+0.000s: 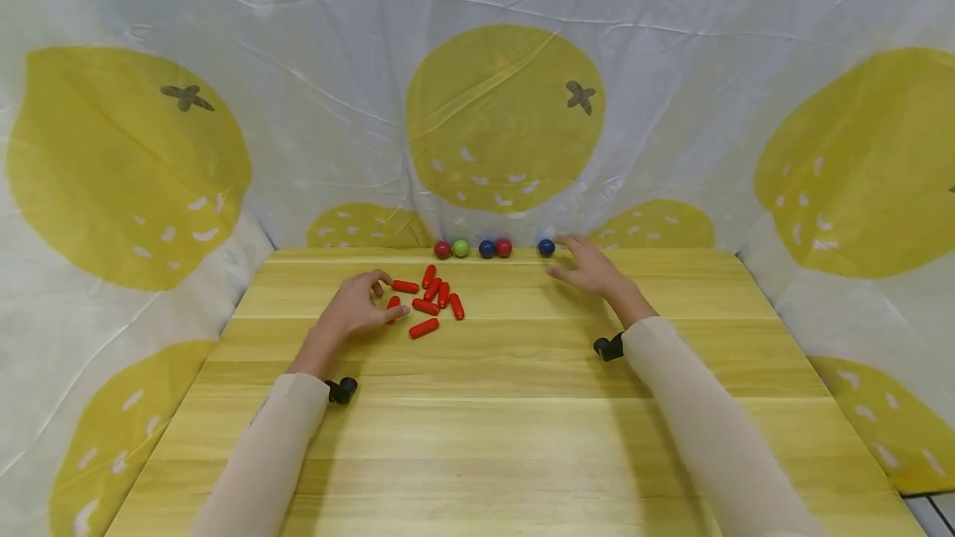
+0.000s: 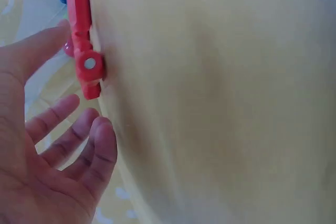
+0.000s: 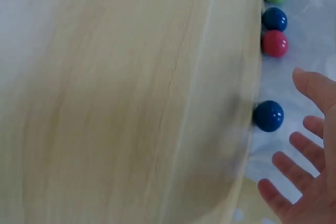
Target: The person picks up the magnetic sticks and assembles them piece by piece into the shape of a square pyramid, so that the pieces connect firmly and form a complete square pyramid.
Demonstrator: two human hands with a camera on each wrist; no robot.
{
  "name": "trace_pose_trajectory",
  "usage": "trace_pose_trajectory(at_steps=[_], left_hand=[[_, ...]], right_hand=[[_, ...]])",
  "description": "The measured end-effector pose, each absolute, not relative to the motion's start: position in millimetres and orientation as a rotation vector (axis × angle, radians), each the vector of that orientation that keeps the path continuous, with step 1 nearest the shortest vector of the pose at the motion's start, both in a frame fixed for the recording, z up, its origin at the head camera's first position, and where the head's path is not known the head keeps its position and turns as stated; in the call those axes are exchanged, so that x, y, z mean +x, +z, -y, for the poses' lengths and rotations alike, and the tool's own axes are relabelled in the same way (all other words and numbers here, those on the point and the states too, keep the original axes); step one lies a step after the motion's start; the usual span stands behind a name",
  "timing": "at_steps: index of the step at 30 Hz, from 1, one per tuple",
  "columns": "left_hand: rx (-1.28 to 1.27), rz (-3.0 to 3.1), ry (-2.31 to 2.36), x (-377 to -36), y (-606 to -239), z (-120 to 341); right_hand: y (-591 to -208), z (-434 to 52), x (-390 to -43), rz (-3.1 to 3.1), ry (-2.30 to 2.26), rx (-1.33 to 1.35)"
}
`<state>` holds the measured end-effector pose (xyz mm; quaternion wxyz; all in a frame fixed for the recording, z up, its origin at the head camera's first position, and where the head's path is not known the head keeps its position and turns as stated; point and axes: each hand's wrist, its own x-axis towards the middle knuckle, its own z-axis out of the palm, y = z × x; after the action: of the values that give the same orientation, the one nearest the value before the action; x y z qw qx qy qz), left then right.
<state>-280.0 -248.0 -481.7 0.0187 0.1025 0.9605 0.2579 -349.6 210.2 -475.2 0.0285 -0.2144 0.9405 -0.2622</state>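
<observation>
Several short red rods lie in a loose cluster on the wooden table, left of centre. My left hand rests just left of them with relaxed, spread fingers and holds nothing; one rod lies by its thumb. In the left wrist view the left hand is open below two joined red rods. At the far edge sits a lone blue ball. My right hand hovers open right beside it. The right wrist view shows the right hand with spread fingers near the blue ball, not touching it.
More balls line the table's back edge: red, green, blue, red. A white cloth with yellow lemon prints hangs behind and around the table. Small black wrist cameras sit on both sleeves.
</observation>
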Motion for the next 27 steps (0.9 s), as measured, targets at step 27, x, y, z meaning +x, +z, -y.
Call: trace_pose_trajectory(at_steps=[27], left_hand=[[0.252,-3.0,0.993,-258,-491,246]], right_hand=[[-498,-202,-343,-2.907,-0.893,-0.559]])
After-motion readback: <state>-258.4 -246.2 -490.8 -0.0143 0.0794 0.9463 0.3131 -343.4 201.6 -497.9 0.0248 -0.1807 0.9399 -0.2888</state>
